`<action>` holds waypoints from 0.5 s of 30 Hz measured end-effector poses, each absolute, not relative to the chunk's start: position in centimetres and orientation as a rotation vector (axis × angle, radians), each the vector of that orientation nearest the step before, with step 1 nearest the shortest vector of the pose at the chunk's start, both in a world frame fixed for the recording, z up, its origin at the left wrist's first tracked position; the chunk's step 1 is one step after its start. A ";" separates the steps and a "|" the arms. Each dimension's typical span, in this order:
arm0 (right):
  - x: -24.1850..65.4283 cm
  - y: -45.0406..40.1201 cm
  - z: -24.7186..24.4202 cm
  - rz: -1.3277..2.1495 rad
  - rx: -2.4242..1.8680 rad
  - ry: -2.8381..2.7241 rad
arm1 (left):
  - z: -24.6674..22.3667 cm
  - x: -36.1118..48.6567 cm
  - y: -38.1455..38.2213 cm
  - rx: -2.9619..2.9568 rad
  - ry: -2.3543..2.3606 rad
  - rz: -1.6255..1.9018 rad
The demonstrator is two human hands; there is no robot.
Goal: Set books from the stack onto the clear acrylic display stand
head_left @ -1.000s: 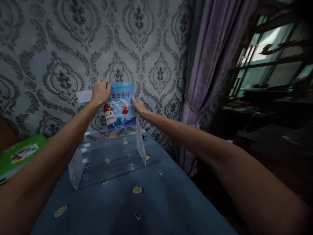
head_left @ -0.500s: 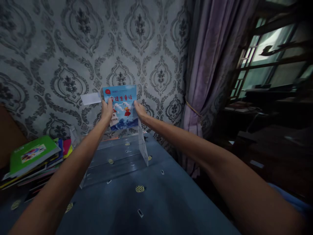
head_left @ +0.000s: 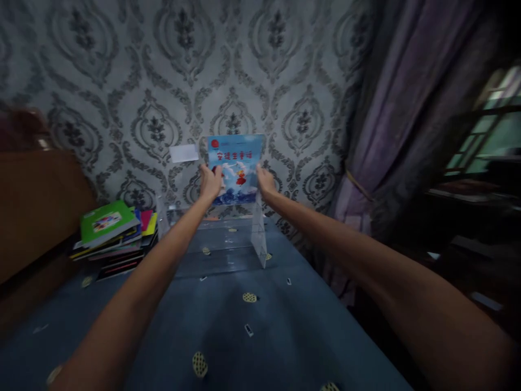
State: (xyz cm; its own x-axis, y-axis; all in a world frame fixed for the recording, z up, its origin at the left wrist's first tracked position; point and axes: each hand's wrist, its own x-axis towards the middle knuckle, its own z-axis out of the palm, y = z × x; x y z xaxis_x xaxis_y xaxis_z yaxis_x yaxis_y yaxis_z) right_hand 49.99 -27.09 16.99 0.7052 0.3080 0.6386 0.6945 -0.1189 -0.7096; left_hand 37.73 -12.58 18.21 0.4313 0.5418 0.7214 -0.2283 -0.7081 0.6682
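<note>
A blue picture book (head_left: 239, 146) with red Chinese lettering and a small red-clad figure stands upright between my hands, its cover facing me. My left hand (head_left: 211, 182) grips its left edge, thumb on the cover. On the right edge, my right hand (head_left: 266, 180) is closed around the book. Below and around it is a clear acrylic stand (head_left: 259, 236) with tiers, set on the blue table. Whether the book's lower edge rests on the stand I cannot tell.
A stack of books with a green one (head_left: 106, 224) on top lies to the left, near a brown box (head_left: 40, 201). A white label (head_left: 184, 153) shows before the patterned wall. A tied purple curtain (head_left: 362, 179) hangs beyond the right edge of the blue tablecloth (head_left: 228, 320).
My view has turned left, so the whole scene shifts rightward and more of the brown box shows. Both hands still hold the book, with little visible movement relative to the stand.
</note>
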 end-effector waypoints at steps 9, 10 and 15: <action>42.8 -34.4 8.2 -0.327 -1.709 -0.700 | 8.4 21.7 -12.2 2.614 0.131 1.501; 42.0 -35.4 6.4 -0.284 -1.684 -0.711 | 7.3 19.7 -10.8 2.676 0.206 1.480; 38.0 -39.3 -2.3 0.145 -1.547 -0.594 | 4.2 11.1 -1.9 2.629 0.972 1.392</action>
State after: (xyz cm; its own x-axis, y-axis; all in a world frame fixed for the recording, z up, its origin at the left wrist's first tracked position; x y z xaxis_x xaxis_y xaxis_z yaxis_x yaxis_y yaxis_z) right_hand 38.03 -39.28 -2.31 0.8524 0.4498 0.2667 0.2758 0.0466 -0.9601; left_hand 11.11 -1.92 4.21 0.4115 0.5268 0.7437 0.5162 -0.8072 0.2862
